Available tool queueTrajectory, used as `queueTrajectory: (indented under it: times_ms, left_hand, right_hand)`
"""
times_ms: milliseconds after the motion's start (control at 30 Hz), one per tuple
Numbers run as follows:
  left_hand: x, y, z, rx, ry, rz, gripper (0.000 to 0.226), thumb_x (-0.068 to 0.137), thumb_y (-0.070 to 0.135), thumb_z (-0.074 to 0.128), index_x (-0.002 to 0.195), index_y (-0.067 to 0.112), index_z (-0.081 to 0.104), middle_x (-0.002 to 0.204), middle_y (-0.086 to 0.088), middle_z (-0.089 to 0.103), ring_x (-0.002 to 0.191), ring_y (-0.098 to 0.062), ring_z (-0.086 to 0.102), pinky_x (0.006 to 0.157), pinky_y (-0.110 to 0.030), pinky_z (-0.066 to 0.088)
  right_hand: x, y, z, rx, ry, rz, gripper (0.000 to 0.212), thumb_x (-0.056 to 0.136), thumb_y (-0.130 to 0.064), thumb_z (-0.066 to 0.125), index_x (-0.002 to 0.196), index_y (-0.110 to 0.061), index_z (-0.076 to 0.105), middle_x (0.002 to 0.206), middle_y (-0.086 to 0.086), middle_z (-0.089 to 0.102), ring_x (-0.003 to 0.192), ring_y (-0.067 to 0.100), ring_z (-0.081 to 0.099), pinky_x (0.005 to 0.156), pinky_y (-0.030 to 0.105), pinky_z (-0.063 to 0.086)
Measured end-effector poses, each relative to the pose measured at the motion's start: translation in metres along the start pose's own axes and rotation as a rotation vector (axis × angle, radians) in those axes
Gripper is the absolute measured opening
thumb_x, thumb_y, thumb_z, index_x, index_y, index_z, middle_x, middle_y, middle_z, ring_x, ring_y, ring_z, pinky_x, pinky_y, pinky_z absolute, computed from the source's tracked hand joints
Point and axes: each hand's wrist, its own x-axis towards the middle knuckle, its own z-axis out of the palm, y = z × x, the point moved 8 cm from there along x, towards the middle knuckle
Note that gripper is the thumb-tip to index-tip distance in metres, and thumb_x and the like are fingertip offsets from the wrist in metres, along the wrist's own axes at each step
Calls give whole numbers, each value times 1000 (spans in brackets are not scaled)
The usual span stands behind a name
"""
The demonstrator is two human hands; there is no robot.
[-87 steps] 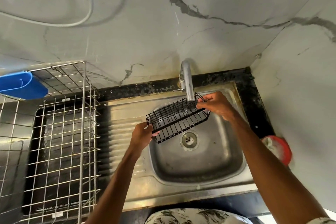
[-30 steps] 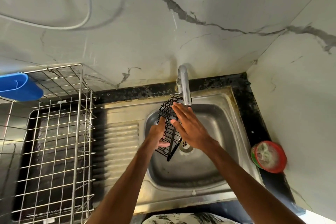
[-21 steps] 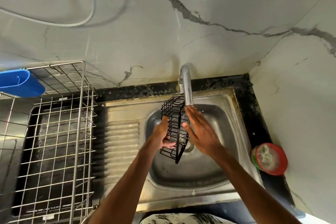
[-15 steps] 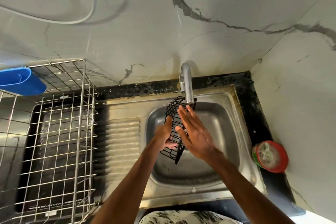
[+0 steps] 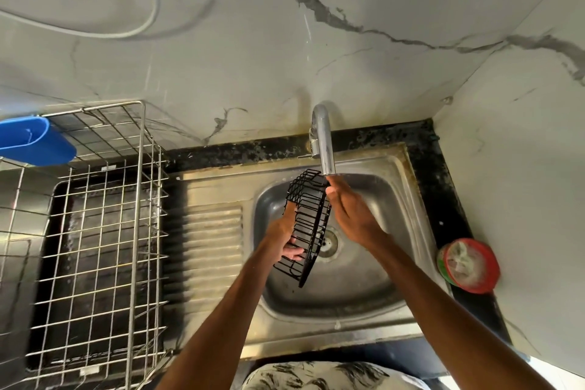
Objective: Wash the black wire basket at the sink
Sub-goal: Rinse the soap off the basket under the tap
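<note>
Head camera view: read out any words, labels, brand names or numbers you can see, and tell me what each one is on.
Nothing in this view can be read as text.
Small white tags on the steel dish rack: too small to read.
Red tub on the counter: no legible print.
Black wire basket and tap: no markings visible.

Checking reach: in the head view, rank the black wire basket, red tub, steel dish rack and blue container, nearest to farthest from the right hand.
1. black wire basket, touching the right hand.
2. red tub, counter on the right.
3. steel dish rack, left of the sink.
4. blue container, far left.
</note>
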Motion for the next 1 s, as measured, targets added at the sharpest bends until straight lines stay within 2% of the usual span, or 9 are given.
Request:
queueTrajectory:
  times_ms: [167,300,433,500,600,667,800,900,1000]
  left_hand:
    - [-2,2,-13,58,33,-17,87,96,76,33,150,8,41,114,-25,54,87,-37,73,47,-29,60]
    - [-2,5,-14,94,16,42,85,95,76,40,144,6,48,121,-26,61,102,-39,71,50,-29,60]
    - [0,6,-10,81,-10,46,89,92,79,42,145,8,49,119,-22,60,98,-38,72,61,-36,65]
    - [1,6,-11,71,13,10,90,93,80,38,147,8,46,107,-22,61,88,-36,75,61,-37,65]
    - [-1,8,-16,59,49,-9,90,95,78,33,150,7,41,86,-14,53,84,-35,76,73,-39,66]
    - [-5,10,-18,58,54,14,89,96,77,32,150,7,41,88,-13,53,83,-33,76,68,-35,66]
    - [-12,12,-21,83,53,50,85,97,74,37,146,5,46,116,-26,60,87,-34,73,45,-26,57]
    - [-16,13,-18,98,33,81,82,98,70,43,141,1,50,111,-22,62,96,-35,70,49,-30,60]
    - [-15,15,-16,130,11,118,82,100,68,42,148,1,45,115,-17,61,92,-29,67,59,-33,64]
  right_hand:
    - [-20,-32,12,-47,-100,-212,58,107,-48,23,160,-23,26,166,-8,26,152,1,19,127,33,16]
    - [2,19,-4,140,-22,36,58,104,-53,29,154,-27,38,146,-10,48,128,3,48,120,55,31]
    - [11,31,-8,188,0,121,46,110,-32,38,155,-20,39,154,4,47,142,16,43,121,47,33]
    - [1,6,-3,138,-25,44,49,110,-39,33,156,-24,36,148,-6,50,135,13,48,115,40,37]
    - [-21,-35,13,57,-82,-197,59,109,-49,21,161,-22,20,167,-6,21,154,10,19,124,32,21]
    - [-22,-42,15,73,-76,-289,58,109,-46,22,161,-19,22,167,-3,24,155,10,18,126,33,15]
    - [12,4,4,63,-44,-63,50,109,-46,27,150,-23,45,142,4,58,126,13,52,116,45,36]
    - [36,35,-5,112,-76,126,69,101,-68,27,138,-15,52,92,-20,50,82,-8,42,84,24,40]
    - [41,19,-9,25,-181,105,89,93,-80,23,145,-12,49,125,-5,53,113,-3,49,105,37,34]
